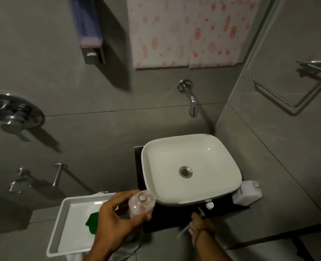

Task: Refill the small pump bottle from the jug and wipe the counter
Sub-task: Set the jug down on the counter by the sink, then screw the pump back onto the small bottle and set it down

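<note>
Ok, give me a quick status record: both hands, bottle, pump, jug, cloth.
left hand: grips the small bottle, left of the basin
small bottle: clear, neck open, pump off
right hand: holds the pump with its tube, by the counter's front edge
jug: white, on the counter right of the basin, no hand on it
green cloth: lies in the white tray, far left
pouring: not started

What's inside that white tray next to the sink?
A green thing, maybe a cloth, lies in the white tray. The left hand, holding the small bottle, covers its right part, so its full shape is hidden.
</note>
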Demonstrator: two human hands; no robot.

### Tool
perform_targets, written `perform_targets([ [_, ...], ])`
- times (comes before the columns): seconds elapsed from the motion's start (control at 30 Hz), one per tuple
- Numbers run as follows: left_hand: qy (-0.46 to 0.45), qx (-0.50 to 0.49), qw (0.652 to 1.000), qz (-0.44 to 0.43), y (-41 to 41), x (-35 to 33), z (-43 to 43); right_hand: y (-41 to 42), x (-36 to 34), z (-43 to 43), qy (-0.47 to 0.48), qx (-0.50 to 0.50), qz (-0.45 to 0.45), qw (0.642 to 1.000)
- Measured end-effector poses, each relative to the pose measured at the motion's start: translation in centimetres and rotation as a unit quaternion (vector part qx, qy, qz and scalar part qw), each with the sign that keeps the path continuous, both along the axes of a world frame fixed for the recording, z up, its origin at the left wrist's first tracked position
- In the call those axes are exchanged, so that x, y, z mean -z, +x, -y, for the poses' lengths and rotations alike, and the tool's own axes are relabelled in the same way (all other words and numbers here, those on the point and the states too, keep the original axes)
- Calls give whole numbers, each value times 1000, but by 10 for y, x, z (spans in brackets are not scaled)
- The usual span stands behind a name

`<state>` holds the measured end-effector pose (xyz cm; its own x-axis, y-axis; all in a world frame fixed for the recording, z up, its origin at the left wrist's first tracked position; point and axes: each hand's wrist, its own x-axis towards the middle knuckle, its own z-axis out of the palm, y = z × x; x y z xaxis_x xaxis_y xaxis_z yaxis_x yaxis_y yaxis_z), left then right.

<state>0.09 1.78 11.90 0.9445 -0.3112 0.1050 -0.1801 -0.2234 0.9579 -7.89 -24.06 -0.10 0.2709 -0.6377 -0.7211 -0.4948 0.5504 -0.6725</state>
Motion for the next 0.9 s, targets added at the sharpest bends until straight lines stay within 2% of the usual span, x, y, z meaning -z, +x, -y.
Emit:
perform_targets([
  [0.1, -25, -5, 1000, 12, 10, -6, -10, -6, -40, -6, -78, 44, 34, 995],
  [0.17, -40, -8, 999, 18, 17, -10, -14, 2, -88, -16, -136, 37, 133, 981],
  [0.23, -54, -13, 998, 17, 22, -12, -18, 11, -146, -29, -190, 5, 253, 949],
  [0.3, -70, -15, 997, 11, 27, -13, -20, 22, -204, -48, -235, -48, 366, 899],
  [0.37, -81, -15, 997, 1, 32, -12, -22, 33, -243, -70, -275, -101, 429, 855],
  [0.53, -89, -27, 996, -6, 43, -12, -32, 56, -272, -114, -330, -171, 477, 796],
  [0.9, -70, -20, 997, 14, 55, -14, -50, 74, -256, -150, -346, -258, 470, 770],
])
